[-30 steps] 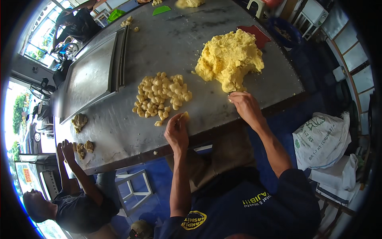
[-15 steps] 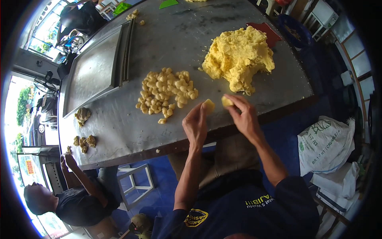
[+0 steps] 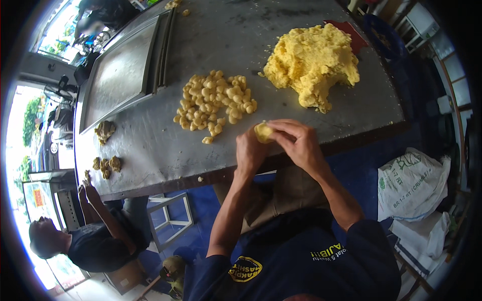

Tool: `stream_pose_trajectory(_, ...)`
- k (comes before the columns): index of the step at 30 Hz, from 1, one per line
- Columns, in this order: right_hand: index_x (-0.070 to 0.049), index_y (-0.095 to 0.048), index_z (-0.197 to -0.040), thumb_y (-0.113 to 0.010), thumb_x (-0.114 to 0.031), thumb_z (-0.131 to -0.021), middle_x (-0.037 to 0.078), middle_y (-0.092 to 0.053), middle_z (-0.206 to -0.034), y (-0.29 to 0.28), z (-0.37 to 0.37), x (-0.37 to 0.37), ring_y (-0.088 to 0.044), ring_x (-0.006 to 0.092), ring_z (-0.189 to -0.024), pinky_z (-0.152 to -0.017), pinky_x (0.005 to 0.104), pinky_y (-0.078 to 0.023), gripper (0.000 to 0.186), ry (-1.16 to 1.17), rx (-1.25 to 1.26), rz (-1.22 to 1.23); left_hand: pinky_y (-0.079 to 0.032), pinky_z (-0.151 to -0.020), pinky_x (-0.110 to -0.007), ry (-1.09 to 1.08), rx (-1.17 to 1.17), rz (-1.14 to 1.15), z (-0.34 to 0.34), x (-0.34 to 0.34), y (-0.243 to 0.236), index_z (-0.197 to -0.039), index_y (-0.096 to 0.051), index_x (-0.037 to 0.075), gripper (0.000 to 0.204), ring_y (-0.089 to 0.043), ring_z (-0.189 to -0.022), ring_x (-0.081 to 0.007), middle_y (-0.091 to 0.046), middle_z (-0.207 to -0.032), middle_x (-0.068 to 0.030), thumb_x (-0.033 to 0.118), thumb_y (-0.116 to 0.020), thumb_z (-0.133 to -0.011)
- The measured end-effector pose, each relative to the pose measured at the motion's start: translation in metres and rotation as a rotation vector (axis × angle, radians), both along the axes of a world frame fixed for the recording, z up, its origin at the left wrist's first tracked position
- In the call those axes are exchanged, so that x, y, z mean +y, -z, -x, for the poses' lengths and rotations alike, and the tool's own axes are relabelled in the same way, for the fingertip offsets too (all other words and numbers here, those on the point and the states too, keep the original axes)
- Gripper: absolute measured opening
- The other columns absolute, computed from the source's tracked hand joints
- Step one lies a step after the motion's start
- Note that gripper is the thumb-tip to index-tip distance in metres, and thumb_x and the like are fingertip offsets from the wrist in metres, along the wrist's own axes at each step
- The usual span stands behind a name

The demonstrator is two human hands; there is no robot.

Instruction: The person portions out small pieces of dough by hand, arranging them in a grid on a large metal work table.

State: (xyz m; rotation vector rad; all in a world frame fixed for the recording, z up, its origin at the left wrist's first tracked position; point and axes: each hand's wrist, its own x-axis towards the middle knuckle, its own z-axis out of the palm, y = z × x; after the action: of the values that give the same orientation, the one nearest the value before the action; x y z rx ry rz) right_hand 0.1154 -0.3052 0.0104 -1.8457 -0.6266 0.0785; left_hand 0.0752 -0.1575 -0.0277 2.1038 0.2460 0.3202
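Note:
Above the table's near edge, my two hands meet around a small flattened piece of yellow dough (image 3: 262, 133). My left hand (image 3: 250, 153) holds it between thumb and fingers. From the other side, the closed fingers of my right hand (image 3: 303, 145) pinch its edge and partly cover it. Beyond my hands and slightly left lies a pile of small pale dough balls (image 3: 216, 98), with one or two apart at its near end. A big crumbly yellow mass (image 3: 314, 62) sits farther right, a red flat piece (image 3: 351, 35) showing behind it.
Metal trays (image 3: 120, 70) lie on the metal table (image 3: 150, 145), left of the balls. Brownish lumps (image 3: 106, 165) sit near a seated co-worker (image 3: 90, 246) at the left end. A white stool frame (image 3: 173, 220) stands below; a white sack (image 3: 414, 185) is on the right.
My hands, apart before with a yellow piece in each, have come together. My right hand has moved left to the left hand's piece. The view has shifted slightly.

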Motion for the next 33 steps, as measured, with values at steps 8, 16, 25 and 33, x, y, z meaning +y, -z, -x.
stream_pose_trajectory(8,-0.003,-0.071,-0.113,-0.074,0.002,-0.080,0.012,-0.068,-0.091,0.001,0.010,0.012,-0.068,0.0240,-0.077,-0.071,0.0356,-0.056,0.033,0.005,-0.436,0.200,-0.054,-0.073,-0.043,0.026,0.124,0.152,0.003,0.003,-0.007,-0.106,-0.062,0.003,0.033,-0.069,-0.089,-0.0394,-0.070,-0.092,-0.0210,0.013,-0.077,-0.078)
stream_pose_trajectory(16,-0.012,-0.068,-0.124,-0.081,-0.004,-0.074,0.008,-0.058,-0.085,0.017,-0.038,0.006,-0.060,0.0176,-0.076,-0.072,0.0333,-0.052,0.052,-0.155,0.218,0.179,-0.054,-0.070,-0.040,0.227,-0.113,0.044,0.002,0.006,0.003,-0.097,-0.066,0.002,0.028,-0.069,-0.078,-0.0324,-0.069,-0.087,-0.0154,0.008,-0.081,-0.074)
stream_pose_trajectory(25,-0.004,-0.063,-0.126,-0.072,-0.008,-0.085,0.016,-0.062,-0.115,0.009,-0.063,-0.044,-0.063,0.0344,-0.096,-0.084,0.0420,-0.053,0.042,0.429,-0.533,0.379,-0.048,-0.062,-0.031,0.072,-0.019,0.120,-0.001,0.007,0.002,-0.090,-0.067,0.000,0.030,-0.061,-0.064,-0.0169,-0.067,-0.081,-0.0096,0.028,-0.059,-0.101)
stream_pose_trajectory(33,-0.002,-0.066,-0.108,-0.068,-0.012,-0.092,0.013,-0.064,-0.114,0.041,-0.067,-0.059,-0.064,0.0340,-0.096,-0.083,0.0423,-0.054,0.019,0.434,-0.482,0.441,-0.047,-0.081,-0.037,0.175,0.030,0.485,-0.003,0.016,0.006,-0.106,-0.062,-0.001,0.031,-0.058,-0.083,-0.0251,-0.061,-0.087,-0.0125,0.027,-0.051,-0.103)
